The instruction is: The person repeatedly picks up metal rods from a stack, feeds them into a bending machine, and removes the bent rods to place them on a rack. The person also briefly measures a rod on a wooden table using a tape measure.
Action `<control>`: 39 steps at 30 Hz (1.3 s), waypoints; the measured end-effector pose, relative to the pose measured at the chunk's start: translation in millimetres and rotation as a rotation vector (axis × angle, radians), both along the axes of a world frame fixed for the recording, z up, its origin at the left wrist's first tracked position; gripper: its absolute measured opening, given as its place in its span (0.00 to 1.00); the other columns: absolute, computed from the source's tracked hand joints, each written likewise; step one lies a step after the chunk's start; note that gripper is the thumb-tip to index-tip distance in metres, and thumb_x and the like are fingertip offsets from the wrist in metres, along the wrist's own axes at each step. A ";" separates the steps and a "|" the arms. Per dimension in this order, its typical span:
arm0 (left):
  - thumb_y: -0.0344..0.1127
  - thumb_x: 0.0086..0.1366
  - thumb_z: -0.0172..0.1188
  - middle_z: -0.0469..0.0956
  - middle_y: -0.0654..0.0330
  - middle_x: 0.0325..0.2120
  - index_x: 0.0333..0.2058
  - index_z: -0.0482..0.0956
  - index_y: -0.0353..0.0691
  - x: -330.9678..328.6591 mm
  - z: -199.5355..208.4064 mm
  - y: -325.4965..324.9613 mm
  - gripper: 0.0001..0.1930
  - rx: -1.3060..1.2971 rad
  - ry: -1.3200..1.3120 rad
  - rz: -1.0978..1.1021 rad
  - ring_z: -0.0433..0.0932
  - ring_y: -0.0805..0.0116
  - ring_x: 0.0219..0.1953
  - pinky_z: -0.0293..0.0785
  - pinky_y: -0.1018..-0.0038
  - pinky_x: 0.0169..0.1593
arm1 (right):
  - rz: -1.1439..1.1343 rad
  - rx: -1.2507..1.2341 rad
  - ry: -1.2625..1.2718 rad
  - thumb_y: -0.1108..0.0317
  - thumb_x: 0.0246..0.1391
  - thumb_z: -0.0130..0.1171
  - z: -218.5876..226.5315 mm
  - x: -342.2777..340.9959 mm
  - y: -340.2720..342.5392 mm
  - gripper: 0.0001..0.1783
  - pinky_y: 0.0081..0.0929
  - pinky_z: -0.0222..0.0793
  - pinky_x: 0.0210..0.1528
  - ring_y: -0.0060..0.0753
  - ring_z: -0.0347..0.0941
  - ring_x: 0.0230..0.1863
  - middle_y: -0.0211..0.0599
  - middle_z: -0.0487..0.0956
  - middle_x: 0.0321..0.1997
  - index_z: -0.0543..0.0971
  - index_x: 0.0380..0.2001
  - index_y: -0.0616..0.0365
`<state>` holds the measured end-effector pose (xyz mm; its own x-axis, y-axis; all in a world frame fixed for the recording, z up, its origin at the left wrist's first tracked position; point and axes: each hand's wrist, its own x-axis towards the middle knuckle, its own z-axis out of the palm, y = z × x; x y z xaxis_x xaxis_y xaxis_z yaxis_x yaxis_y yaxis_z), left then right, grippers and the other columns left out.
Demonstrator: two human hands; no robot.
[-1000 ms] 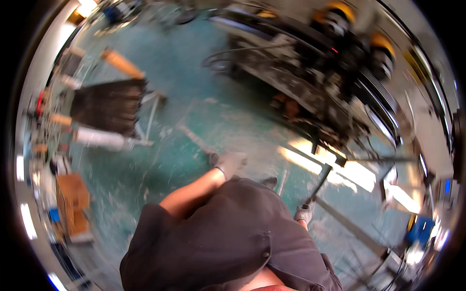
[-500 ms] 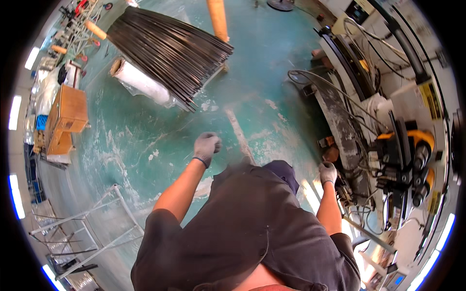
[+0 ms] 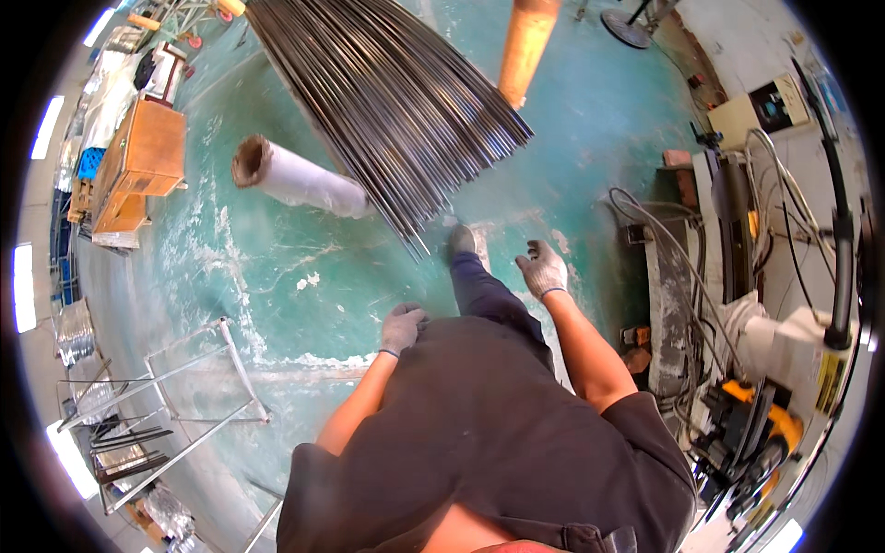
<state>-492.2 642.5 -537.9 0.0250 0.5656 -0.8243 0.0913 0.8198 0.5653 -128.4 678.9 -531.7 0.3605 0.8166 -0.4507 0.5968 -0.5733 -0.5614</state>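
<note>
Head view: grey-gloved right hand [image 3: 542, 270] farther forward, empty, fingers spread. Grey-gloved left hand [image 3: 403, 327] curled; whether fully closed, cannot tell. Slender dark metal rods [image 3: 387, 101] lie ahead, untouched, long axis upper left to lower right; left hand appears nearer rod ends.

Wooden cabinet [image 3: 152, 149] at left, metal frame [image 3: 245, 370] below; round base [image 3: 627, 30], perhaps fan's, upper right.

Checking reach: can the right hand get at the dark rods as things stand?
Likely yes, perhaps with a step: the right hand is empty, and only floor shows between it and the dark rods.
</note>
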 end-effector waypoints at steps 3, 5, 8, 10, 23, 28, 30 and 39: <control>0.32 0.69 0.61 0.83 0.55 0.34 0.51 0.78 0.30 4.0 42.9 67.3 0.15 0.048 0.078 0.055 0.82 0.67 0.33 0.80 0.70 0.36 | 0.039 0.022 -0.013 0.52 0.54 0.71 -5.9 -41.0 98.0 0.37 0.42 0.73 0.65 0.51 0.79 0.63 0.48 0.83 0.60 0.75 0.64 0.57; 0.29 0.71 0.58 0.84 0.51 0.40 0.57 0.73 0.28 -0.1 58.0 121.1 0.18 0.092 -0.023 0.086 0.85 0.62 0.37 0.84 0.68 0.42 | 0.086 0.024 -0.021 0.51 0.54 0.73 -1.8 -65.9 161.9 0.42 0.43 0.71 0.67 0.53 0.76 0.65 0.51 0.81 0.63 0.72 0.67 0.57; 0.28 0.72 0.56 0.84 0.50 0.41 0.57 0.73 0.28 -8.7 104.3 199.7 0.17 0.315 0.061 0.174 0.85 0.61 0.38 0.84 0.67 0.44 | 0.174 -0.010 -0.071 0.47 0.51 0.75 -12.9 -99.4 235.7 0.50 0.47 0.67 0.70 0.57 0.69 0.71 0.55 0.74 0.69 0.65 0.71 0.58; 0.28 0.72 0.57 0.83 0.50 0.41 0.57 0.73 0.26 -11.1 130.3 223.9 0.18 0.345 0.089 0.374 0.84 0.63 0.38 0.83 0.68 0.44 | 0.187 -0.061 -0.133 0.45 0.50 0.77 -25.9 -119.2 282.8 0.56 0.47 0.65 0.73 0.57 0.64 0.74 0.55 0.69 0.72 0.61 0.73 0.60; 0.30 0.69 0.61 0.83 0.51 0.42 0.57 0.75 0.23 -38.4 76.0 193.1 0.21 -0.095 0.098 0.181 0.83 0.67 0.39 0.81 0.72 0.43 | 0.172 -0.137 -0.329 0.47 0.43 0.81 -78.6 -198.0 338.2 0.41 0.45 0.74 0.61 0.54 0.77 0.57 0.51 0.79 0.54 0.76 0.51 0.64; 0.31 0.69 0.62 0.84 0.54 0.42 0.56 0.77 0.26 -53.1 92.1 255.5 0.20 0.076 0.192 0.035 0.83 0.70 0.40 0.80 0.74 0.45 | 0.242 -0.227 -0.157 0.56 0.54 0.73 -64.1 -184.2 340.4 0.28 0.51 0.78 0.59 0.60 0.80 0.58 0.57 0.82 0.53 0.79 0.50 0.64; 0.32 0.69 0.62 0.84 0.54 0.42 0.56 0.77 0.26 -63.1 98.0 283.2 0.20 0.128 0.214 0.089 0.83 0.70 0.40 0.80 0.74 0.46 | 0.244 -0.215 -0.224 0.61 0.55 0.70 -79.8 -192.4 340.8 0.22 0.51 0.79 0.58 0.60 0.81 0.57 0.57 0.83 0.52 0.80 0.49 0.63; 0.32 0.69 0.61 0.84 0.55 0.41 0.53 0.79 0.28 -59.0 94.2 265.6 0.17 0.109 0.139 0.065 0.82 0.72 0.38 0.79 0.74 0.44 | 0.335 -0.326 -0.053 0.58 0.50 0.70 -59.4 -152.1 361.7 0.21 0.46 0.77 0.62 0.56 0.82 0.56 0.51 0.86 0.51 0.87 0.46 0.56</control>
